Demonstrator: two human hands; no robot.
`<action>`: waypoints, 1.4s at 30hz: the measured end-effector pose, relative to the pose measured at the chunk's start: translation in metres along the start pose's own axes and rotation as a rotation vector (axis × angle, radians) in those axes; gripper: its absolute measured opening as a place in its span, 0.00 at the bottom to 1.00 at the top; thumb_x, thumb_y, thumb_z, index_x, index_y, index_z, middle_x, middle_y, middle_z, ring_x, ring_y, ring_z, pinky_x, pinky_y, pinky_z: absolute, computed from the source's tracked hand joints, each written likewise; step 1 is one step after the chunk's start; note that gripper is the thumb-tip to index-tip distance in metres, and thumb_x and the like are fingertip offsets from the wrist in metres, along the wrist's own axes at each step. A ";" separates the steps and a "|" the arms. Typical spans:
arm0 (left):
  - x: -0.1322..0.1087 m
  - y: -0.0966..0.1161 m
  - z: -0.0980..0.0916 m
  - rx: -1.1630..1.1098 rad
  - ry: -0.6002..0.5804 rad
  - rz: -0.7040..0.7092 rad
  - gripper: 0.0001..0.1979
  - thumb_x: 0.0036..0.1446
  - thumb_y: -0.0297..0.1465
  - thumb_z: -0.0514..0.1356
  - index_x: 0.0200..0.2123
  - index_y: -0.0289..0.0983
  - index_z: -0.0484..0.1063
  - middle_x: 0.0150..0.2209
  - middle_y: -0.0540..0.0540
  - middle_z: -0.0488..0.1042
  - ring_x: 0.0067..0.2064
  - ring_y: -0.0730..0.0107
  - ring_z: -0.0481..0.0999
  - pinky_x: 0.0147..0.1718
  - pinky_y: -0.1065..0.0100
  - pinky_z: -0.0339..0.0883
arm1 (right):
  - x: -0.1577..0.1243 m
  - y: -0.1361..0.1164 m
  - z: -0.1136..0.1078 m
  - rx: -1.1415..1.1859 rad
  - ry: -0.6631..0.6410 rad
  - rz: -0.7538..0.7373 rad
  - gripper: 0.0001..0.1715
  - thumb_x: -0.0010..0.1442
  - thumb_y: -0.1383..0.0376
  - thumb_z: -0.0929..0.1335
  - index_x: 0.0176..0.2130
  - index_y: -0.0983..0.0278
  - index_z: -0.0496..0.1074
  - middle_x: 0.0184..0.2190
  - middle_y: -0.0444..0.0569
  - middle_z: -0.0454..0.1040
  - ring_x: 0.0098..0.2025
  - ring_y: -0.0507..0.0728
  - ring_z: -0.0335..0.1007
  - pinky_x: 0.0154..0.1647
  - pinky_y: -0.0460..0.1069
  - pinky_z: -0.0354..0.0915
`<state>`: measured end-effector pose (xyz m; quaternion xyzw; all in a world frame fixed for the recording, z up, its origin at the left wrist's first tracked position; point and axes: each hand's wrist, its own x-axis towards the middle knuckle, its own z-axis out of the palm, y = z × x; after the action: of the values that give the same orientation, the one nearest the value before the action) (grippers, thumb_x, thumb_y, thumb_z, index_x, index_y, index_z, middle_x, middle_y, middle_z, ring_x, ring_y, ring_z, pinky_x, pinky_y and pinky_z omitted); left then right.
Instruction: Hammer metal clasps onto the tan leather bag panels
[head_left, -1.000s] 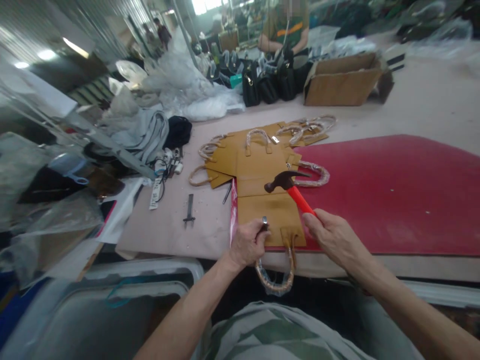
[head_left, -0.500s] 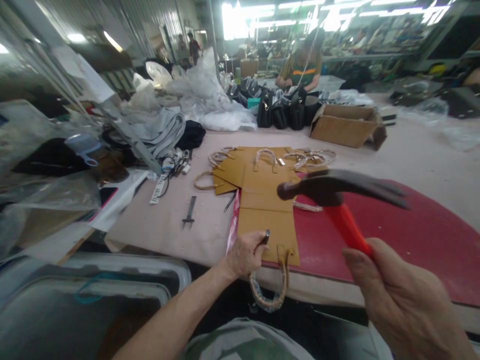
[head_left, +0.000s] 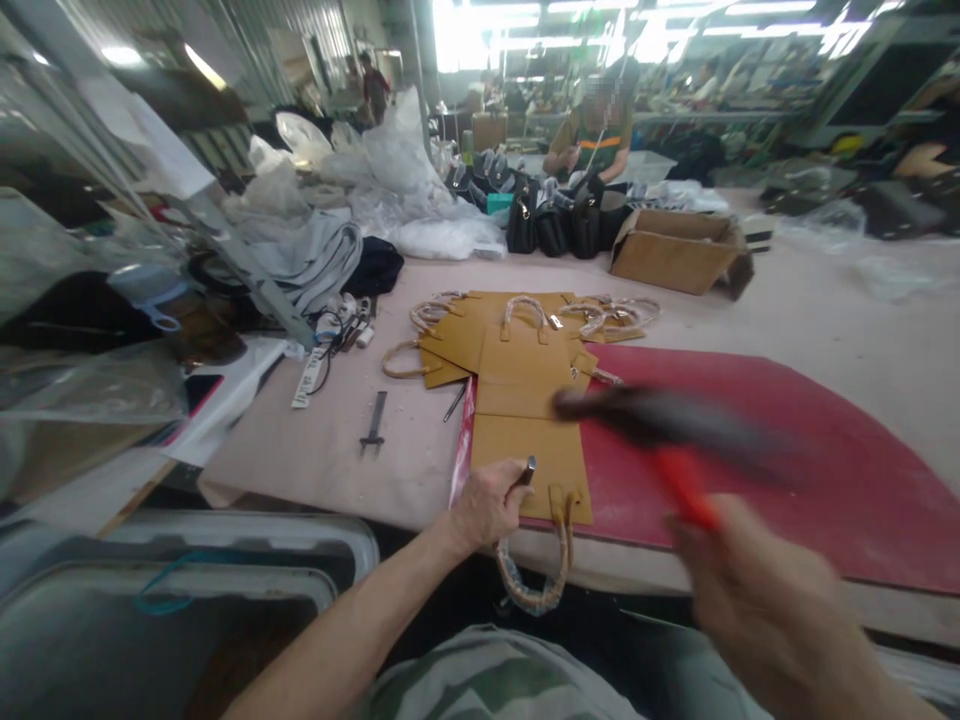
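Note:
My right hand is closed round the red handle of a claw hammer, blurred by motion and raised above the red mat. My left hand grips a short metal punch upright, its top end showing above the fingers; its lower tip is hidden. Beneath lies a tan bag panel, near the table's front edge. Its plastic-wrapped handle hangs over that edge, beside my left hand. More tan panels with wrapped handles lie behind, partly overlapping.
A red mat covers the table's right part. Left of the panels lies a pronged metal tool. Farther back are black bags, a cardboard box and heaped plastic. A co-worker is across the table. A plastic bin stands at lower left.
The hammer and my right hand have moved slightly down and left, now blurred. My left hand keeps its hold on the punch. The whole view has shifted a little.

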<state>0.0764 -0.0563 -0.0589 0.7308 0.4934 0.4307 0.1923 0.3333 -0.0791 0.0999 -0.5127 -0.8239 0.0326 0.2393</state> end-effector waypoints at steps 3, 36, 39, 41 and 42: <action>-0.001 -0.001 0.001 0.022 0.003 -0.008 0.04 0.58 0.25 0.57 0.36 0.39 0.69 0.31 0.48 0.74 0.33 0.66 0.76 0.35 0.68 0.70 | -0.007 0.009 0.008 -0.016 -0.067 -0.123 0.20 0.71 0.52 0.59 0.30 0.57 0.62 0.15 0.40 0.63 0.14 0.53 0.55 0.20 0.51 0.44; 0.009 -0.003 -0.034 -0.298 0.268 -0.479 0.11 0.59 0.38 0.63 0.38 0.36 0.74 0.32 0.46 0.81 0.34 0.67 0.82 0.38 0.68 0.78 | 0.035 0.034 0.129 -0.081 -0.597 0.507 0.19 0.69 0.54 0.63 0.44 0.65 0.73 0.37 0.60 0.80 0.42 0.65 0.78 0.36 0.52 0.61; 0.011 -0.001 -0.042 -0.239 0.279 -0.471 0.11 0.58 0.38 0.64 0.39 0.36 0.75 0.33 0.46 0.82 0.35 0.67 0.82 0.39 0.68 0.77 | 0.035 0.035 0.128 -0.085 -0.604 0.498 0.18 0.69 0.53 0.63 0.44 0.64 0.73 0.37 0.60 0.80 0.41 0.66 0.78 0.34 0.52 0.60; 0.010 -0.006 -0.049 -0.184 0.275 -0.479 0.12 0.57 0.38 0.63 0.40 0.36 0.75 0.33 0.46 0.82 0.35 0.66 0.82 0.37 0.69 0.76 | 0.035 0.035 0.127 -0.089 -0.601 0.491 0.18 0.69 0.53 0.63 0.43 0.64 0.72 0.36 0.60 0.80 0.40 0.66 0.78 0.33 0.52 0.58; 0.009 -0.011 -0.054 -0.140 0.278 -0.495 0.12 0.57 0.38 0.63 0.41 0.36 0.75 0.33 0.46 0.81 0.34 0.66 0.82 0.36 0.69 0.76 | 0.036 0.035 0.126 -0.092 -0.599 0.489 0.18 0.69 0.53 0.63 0.43 0.64 0.72 0.36 0.60 0.80 0.40 0.67 0.78 0.32 0.52 0.57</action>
<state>0.0280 -0.0510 -0.0325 0.5069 0.6477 0.4997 0.2718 0.2955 -0.0076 -0.0094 -0.6718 -0.7115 0.1999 -0.0500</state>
